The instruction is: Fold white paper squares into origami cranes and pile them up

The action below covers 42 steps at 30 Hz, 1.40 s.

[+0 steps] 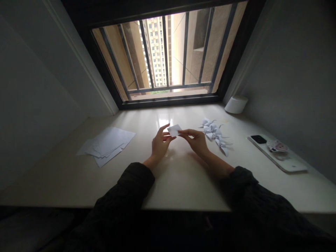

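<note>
The grip of both hands is pinched on one small folded paper [174, 130]. The left hand [159, 144] holds its lower left edge with the forefinger raised, and the right hand [197, 140] holds its right corner between thumb and fingertips. The paper is lifted a little above the pale bench [183, 182], near its middle.

Just to the right of the grip lies a row of folded paper cranes [215, 135]. Farther right, near the bench side, a white phone [279, 155] lies flat with a round sticker [277, 146] on it; its print is too small to read. To the left of the grip, well apart, loose white sheets [106, 144] lie in a spread pile.

The near edge of the bench runs under both dark sleeves [126, 189]. Beyond the cranes, by the barred window [168, 56], stands a white round pot [236, 104]; what is inside I cannot tell.
</note>
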{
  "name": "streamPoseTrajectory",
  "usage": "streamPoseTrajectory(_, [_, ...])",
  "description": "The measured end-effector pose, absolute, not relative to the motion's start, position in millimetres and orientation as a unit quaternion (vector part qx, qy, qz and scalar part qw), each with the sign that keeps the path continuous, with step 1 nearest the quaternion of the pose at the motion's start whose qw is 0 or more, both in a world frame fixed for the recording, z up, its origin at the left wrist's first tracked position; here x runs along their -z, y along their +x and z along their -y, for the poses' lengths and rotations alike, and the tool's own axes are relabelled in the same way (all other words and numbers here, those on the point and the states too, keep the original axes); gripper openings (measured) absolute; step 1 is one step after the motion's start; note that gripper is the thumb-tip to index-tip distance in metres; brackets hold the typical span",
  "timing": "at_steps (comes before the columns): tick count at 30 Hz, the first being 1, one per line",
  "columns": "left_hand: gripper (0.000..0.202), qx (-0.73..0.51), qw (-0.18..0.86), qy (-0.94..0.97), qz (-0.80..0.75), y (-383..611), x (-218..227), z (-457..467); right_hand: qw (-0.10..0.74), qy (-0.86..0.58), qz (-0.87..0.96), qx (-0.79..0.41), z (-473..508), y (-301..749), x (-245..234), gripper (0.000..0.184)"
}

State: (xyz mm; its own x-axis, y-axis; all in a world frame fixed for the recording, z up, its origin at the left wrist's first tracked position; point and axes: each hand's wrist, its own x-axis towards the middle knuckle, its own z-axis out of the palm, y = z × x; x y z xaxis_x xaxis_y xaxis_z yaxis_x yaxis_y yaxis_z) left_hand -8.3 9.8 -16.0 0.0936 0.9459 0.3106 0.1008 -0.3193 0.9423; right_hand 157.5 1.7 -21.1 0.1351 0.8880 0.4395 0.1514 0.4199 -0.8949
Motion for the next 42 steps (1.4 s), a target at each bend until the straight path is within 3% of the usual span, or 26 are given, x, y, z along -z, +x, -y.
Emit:
streamPoseTrajectory(3, [0.036,-0.528,0.352,0.657,-0.407,-9,14,-8,0.596,-0.451,0.604,-0.276,0,160,20,0.019])
streamPoseTrajectory(6, [0.023,-0.550,0.368,0.646,-0.380,-8,14,-10,0.594,-0.443,0.604,-0.294,-1,160,19,0.019])
streamPoseTrajectory(11, [0.020,-0.589,0.448,0.590,-0.323,-7,15,-12,0.600,-0.429,0.582,-0.343,-2,159,18,0.024])
streamPoseTrajectory(19, [0.017,-0.599,0.458,0.546,-0.366,-5,9,-9,0.629,-0.397,0.541,-0.393,0,155,17,0.019])
streamPoseTrajectory(28, [0.020,-0.597,0.510,0.488,-0.380,0,13,-8,0.633,-0.391,0.472,-0.473,-1,150,14,0.026])
streamPoseTrajectory(42, [0.023,-0.609,0.504,0.501,-0.353,3,14,-4,0.646,-0.392,0.442,-0.483,-2,147,14,0.023])
